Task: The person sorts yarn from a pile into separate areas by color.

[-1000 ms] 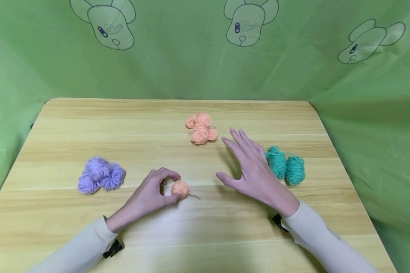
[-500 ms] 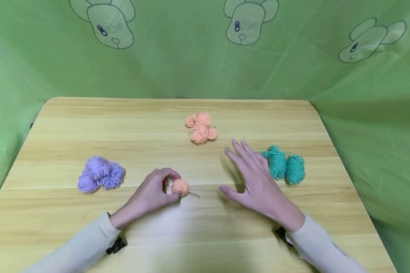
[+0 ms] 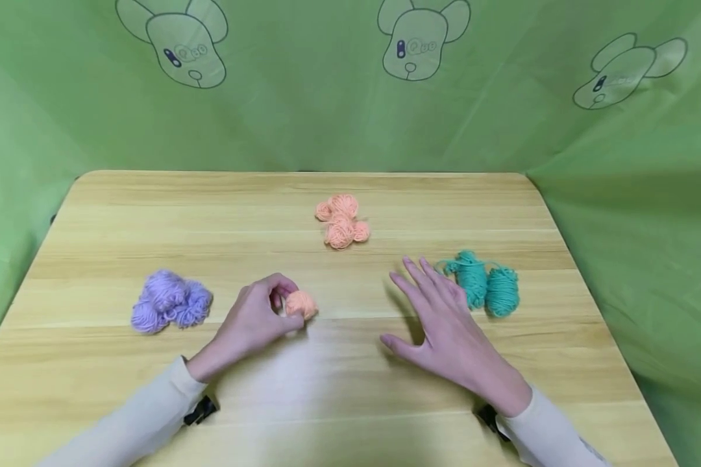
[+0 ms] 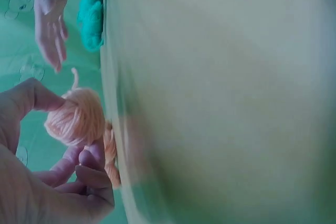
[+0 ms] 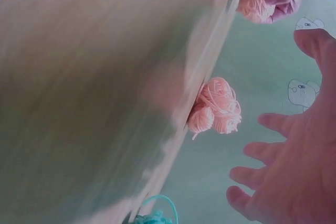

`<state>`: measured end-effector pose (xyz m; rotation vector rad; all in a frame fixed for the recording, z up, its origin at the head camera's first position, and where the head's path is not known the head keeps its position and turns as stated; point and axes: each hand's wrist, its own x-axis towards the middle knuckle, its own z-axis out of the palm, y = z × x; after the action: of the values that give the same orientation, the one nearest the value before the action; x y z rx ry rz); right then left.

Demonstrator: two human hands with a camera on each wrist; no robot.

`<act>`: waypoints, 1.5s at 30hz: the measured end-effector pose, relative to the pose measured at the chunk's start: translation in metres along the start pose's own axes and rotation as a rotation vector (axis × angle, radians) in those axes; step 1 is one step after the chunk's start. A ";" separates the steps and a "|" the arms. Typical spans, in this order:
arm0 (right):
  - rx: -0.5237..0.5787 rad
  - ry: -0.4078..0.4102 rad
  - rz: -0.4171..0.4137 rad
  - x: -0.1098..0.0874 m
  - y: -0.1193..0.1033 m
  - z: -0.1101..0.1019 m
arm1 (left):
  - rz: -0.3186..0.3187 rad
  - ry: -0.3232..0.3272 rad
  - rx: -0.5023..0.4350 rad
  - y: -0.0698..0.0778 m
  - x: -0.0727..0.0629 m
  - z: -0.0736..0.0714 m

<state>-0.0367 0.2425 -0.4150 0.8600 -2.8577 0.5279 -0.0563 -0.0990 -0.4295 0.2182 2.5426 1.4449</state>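
Note:
My left hand (image 3: 257,318) pinches a small peach yarn ball (image 3: 300,303) between thumb and fingers, over the middle of the table. In the left wrist view a short loose tail sticks out from the yarn ball (image 4: 79,118). My right hand (image 3: 450,337) is spread with its fingers apart and holds nothing; it hovers just left of two teal yarn skeins (image 3: 486,285). Farther back lies a cluster of peach yarn balls (image 3: 341,224), also seen in the right wrist view as a peach cluster (image 5: 218,106).
Lavender yarn balls (image 3: 169,301) sit in a pile on the left of the wooden table (image 3: 210,220). A green cloth (image 3: 304,123) printed with mouse-like heads hangs behind the table and along its sides.
My left hand has lifted the peach yarn ball and moved it slightly back and left. The spread right hand has drawn a little toward the near edge.

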 end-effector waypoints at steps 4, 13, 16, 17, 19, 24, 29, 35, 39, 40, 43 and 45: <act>-0.005 -0.006 0.014 -0.001 0.000 -0.003 | 0.005 0.070 -0.023 0.002 0.013 -0.011; -0.010 -0.011 0.027 0.000 0.000 -0.003 | -0.023 0.180 -0.103 0.012 0.050 -0.025; -0.005 -0.012 0.027 0.001 0.000 -0.003 | -0.029 0.194 -0.121 0.015 0.061 -0.021; -0.004 -0.012 0.027 0.001 0.000 -0.003 | -0.031 0.199 -0.123 0.016 0.065 -0.020; -0.002 -0.014 0.029 0.001 -0.001 -0.002 | -0.038 0.211 -0.131 0.018 0.073 -0.017; -0.001 -0.026 0.039 0.001 -0.002 -0.001 | -0.067 0.217 -0.145 0.021 0.092 -0.012; 0.003 -0.036 0.046 0.000 -0.003 0.000 | -0.103 0.198 -0.157 0.018 0.105 -0.011; 0.006 -0.045 0.047 0.000 -0.003 0.000 | -0.134 0.196 -0.165 0.015 0.113 -0.014; 0.014 -0.052 0.054 0.000 -0.004 0.000 | -0.134 0.183 -0.162 0.016 0.117 -0.014; 0.015 -0.054 0.055 0.001 -0.004 0.000 | -0.132 0.180 -0.159 0.016 0.117 -0.014; 0.019 -0.056 0.049 0.001 -0.004 0.001 | -0.122 0.176 -0.141 0.016 0.119 -0.013; 0.021 -0.052 0.036 0.002 -0.004 0.001 | -0.115 0.173 -0.121 0.014 0.120 -0.014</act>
<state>-0.0362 0.2379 -0.4148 0.8385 -2.9249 0.5485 -0.1754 -0.0755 -0.4235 -0.0745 2.5392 1.6305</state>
